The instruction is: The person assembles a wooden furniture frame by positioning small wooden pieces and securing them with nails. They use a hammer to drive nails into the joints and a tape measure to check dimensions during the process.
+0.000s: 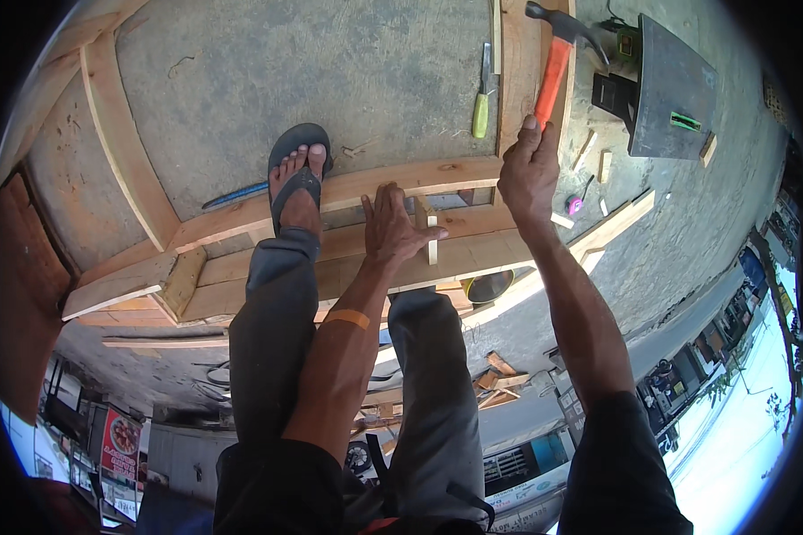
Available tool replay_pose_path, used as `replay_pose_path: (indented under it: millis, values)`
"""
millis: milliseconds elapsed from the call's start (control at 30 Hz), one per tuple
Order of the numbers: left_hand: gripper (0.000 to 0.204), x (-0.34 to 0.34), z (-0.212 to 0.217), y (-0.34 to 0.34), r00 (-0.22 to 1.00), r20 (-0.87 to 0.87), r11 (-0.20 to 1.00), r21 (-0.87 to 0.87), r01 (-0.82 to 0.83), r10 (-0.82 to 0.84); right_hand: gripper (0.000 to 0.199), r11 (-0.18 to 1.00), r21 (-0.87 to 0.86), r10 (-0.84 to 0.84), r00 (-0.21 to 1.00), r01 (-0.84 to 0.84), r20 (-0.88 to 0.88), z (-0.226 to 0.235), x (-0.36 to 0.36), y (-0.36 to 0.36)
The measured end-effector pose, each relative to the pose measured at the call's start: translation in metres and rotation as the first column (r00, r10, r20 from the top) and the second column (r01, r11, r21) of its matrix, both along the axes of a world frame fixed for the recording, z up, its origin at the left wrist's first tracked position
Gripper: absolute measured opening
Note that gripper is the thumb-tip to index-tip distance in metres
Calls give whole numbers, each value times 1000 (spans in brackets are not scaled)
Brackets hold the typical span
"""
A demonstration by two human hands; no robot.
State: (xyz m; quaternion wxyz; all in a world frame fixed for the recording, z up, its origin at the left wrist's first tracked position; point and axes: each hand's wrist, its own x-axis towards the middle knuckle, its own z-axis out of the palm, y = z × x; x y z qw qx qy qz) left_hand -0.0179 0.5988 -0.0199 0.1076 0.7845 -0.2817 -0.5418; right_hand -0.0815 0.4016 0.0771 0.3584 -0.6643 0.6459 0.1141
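My right hand [528, 174] is closed round the orange handle of a claw hammer [555, 76], its dark head raised above and to the right of the wooden frame. My left hand [393, 223] lies with spread fingers on the frame's long planks [330, 245]. Its thumb stretches across a short upright wood block [426, 214] set between two planks. Whether the fingers press on the block is hidden. My left foot, in a dark flip-flop [296, 143], rests on the far plank. No nail is visible.
A chisel [481, 102] with a green handle lies on the concrete floor, inside the frame. To the right are a pink tape measure [575, 205], wood offcuts [605, 167] and a dark board [674, 89]. A blue saw-like blade [234, 195] lies by the far plank.
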Motion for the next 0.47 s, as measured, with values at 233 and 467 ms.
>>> replay_pose_path:
  millis: [233,467]
  values:
    - [122,-3,-11,7,996,94,998,-60,15,-10,49,868,333,407,912,-368,-54,25,23,-39]
    - [127,-4,-14,5,998,34,998,-31,58,-57,62,546,665,798,557,-510,-228,-7,7,-26]
